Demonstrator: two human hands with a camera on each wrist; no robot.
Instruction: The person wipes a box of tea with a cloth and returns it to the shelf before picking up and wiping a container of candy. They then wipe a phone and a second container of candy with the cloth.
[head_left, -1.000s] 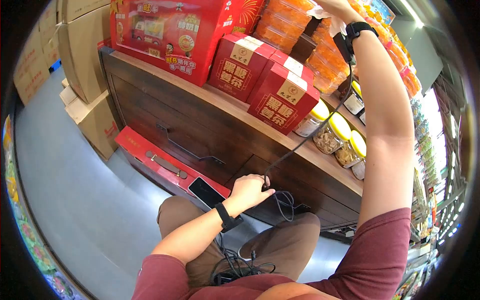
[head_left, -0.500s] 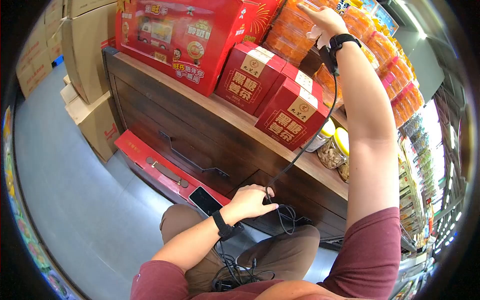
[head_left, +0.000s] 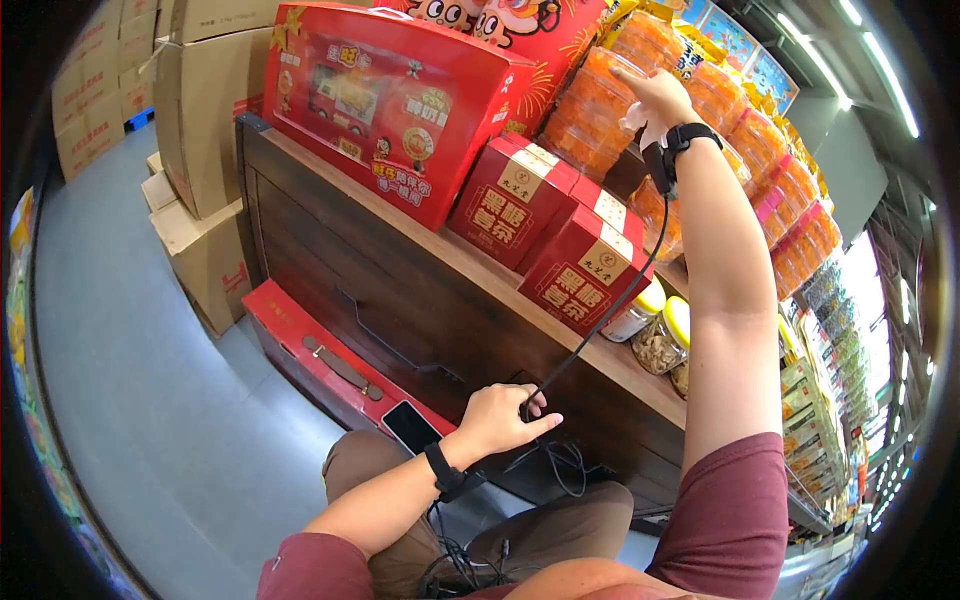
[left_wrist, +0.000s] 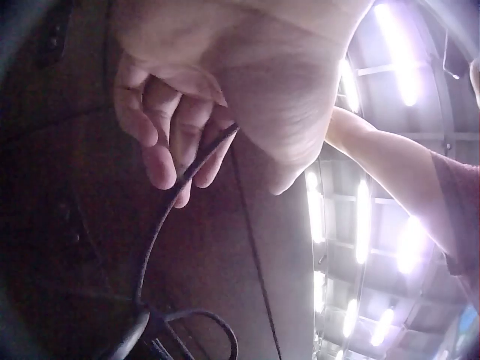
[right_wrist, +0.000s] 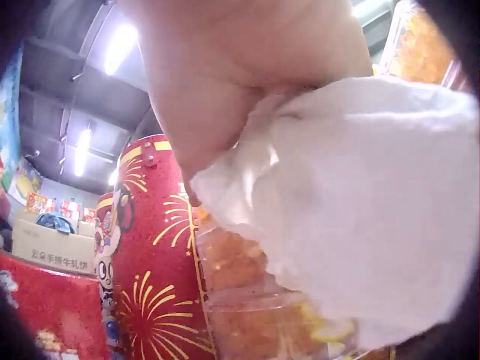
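My right hand (head_left: 664, 98) holds a crumpled white tissue (right_wrist: 360, 202) at the stacked clear plastic boxes of orange snacks (head_left: 590, 112). In the head view its index finger points out along the top of the front stack. The tissue hangs below the palm in the right wrist view and covers part of the boxes. Lower down, in front of the dark wooden drawers, my left hand (head_left: 502, 420) curls loosely round a black cable (left_wrist: 154, 232). That cable runs up to the device on my right wrist, and a loop of it dangles under the left hand.
Red gift boxes (head_left: 590, 275) and yellow-lidded jars (head_left: 660, 343) line the wooden shelf's front edge. A large red box (head_left: 390, 110) stands to their left. Beneath the drawers lie a red case (head_left: 330, 355) and a phone (head_left: 410, 427). Cardboard cartons (head_left: 205, 120) are stacked at left.
My right hand has come down and left from the top of the view to the front stack, with the tissue. The head view has shifted. My left hand keeps hold of the cable.
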